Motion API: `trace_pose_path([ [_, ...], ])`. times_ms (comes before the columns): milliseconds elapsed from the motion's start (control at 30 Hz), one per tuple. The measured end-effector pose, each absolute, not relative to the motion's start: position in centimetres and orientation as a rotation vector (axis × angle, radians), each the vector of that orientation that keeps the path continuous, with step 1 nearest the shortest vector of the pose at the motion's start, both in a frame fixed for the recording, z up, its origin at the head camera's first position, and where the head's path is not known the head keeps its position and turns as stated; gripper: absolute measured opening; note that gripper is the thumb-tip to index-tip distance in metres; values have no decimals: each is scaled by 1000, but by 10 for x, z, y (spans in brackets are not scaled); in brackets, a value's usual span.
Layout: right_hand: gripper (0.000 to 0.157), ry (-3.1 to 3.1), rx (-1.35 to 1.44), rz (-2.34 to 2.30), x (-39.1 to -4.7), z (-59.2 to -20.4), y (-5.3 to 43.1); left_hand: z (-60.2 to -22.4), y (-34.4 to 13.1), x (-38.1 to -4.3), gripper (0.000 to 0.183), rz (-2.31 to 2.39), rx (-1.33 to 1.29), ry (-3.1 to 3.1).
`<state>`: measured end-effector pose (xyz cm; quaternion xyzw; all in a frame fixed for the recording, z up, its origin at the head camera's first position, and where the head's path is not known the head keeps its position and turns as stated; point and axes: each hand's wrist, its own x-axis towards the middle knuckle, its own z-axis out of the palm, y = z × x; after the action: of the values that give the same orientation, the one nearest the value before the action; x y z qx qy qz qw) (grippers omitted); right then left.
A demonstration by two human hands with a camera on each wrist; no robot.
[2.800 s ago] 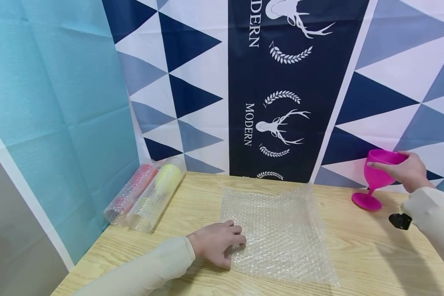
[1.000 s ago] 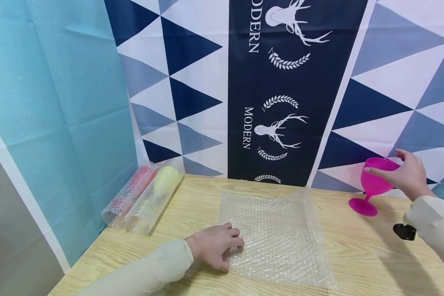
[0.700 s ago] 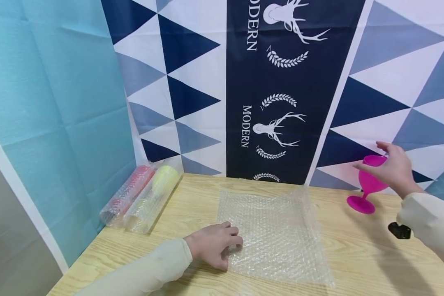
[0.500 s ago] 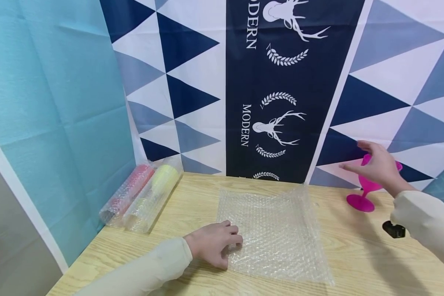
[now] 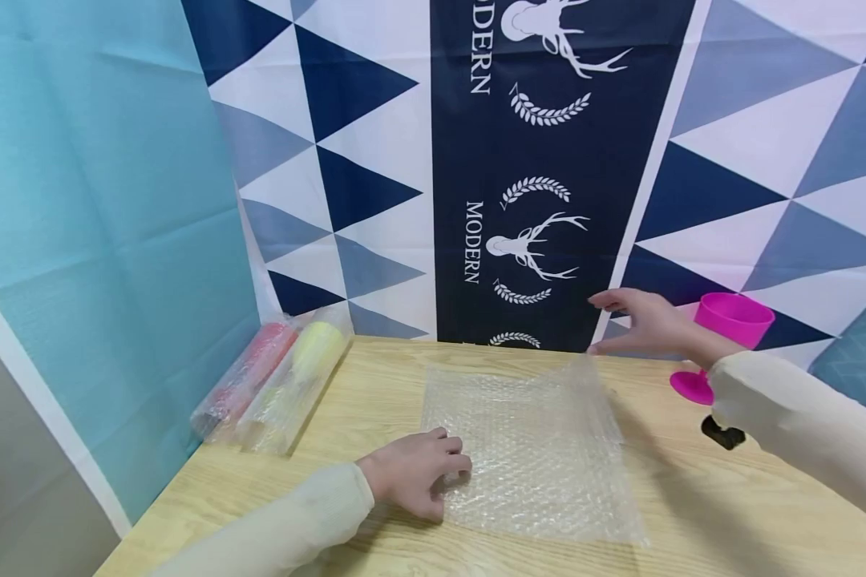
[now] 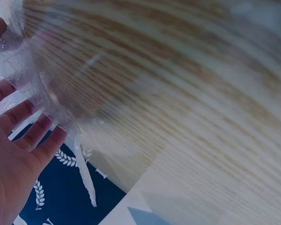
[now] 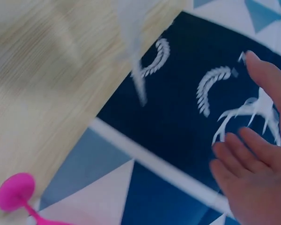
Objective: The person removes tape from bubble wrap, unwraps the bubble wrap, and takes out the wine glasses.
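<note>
A clear piece of bubble wrap (image 5: 527, 457) lies on the wooden table, its far right corner raised. At its near left edge is my left hand (image 5: 420, 473), fingertips on the film; in the left wrist view, spread fingers (image 6: 30, 126) meet the crumpled plastic edge. My right hand (image 5: 645, 324) is in the air just beyond the wrap's far right corner, thumb and fingers apart and holding nothing. To its right a bright pink goblet (image 5: 736, 319) stands upright, partly hidden by the right sleeve. The goblet's round foot (image 7: 15, 192) shows in the right wrist view.
Two bubble-wrapped bundles, one red (image 5: 252, 369) and one yellow (image 5: 310, 357), lie side by side at the table's back left. Patterned cloth (image 5: 527, 160) hangs behind the table (image 5: 375, 385), turquoise cloth (image 5: 115, 200) at the left. A black device (image 5: 722, 433) is by the right sleeve.
My right hand has let go of the pink goblet, leaving it standing, and moved left toward the bubble wrap's far corner. The left hand has stayed at the wrap's edge.
</note>
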<state>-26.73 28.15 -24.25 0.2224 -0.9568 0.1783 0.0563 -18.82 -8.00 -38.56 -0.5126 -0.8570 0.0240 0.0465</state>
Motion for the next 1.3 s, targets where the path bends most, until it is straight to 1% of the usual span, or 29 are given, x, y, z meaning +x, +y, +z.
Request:
trace_pose_path([
  [200, 74, -2975, 883, 458, -260, -241, 250, -390, -82, -188, 41, 54, -1555, -2619],
  [433, 55, -3025, 1137, 301, -252, -248, 230, -389, -79, -188, 40, 76, -1547, -2636],
  [633, 38, -3110, 1318, 282, -239, -258, 218, -385, -77, -187, 41, 88, -1523, -2703],
  [833, 35, -3178, 1387, 238, -220, -278, 210, -385, -76, -186, 42, 50, -1515, -2727],
  [1033, 28, -3069, 1527, 251, -206, -301, 214, -384, -76, -186, 43, 21, -1520, -2723],
  [1300, 31, -2865, 1749, 294, -203, -320, 233, -380, -76, -188, 43, 45, -1501, -2736],
])
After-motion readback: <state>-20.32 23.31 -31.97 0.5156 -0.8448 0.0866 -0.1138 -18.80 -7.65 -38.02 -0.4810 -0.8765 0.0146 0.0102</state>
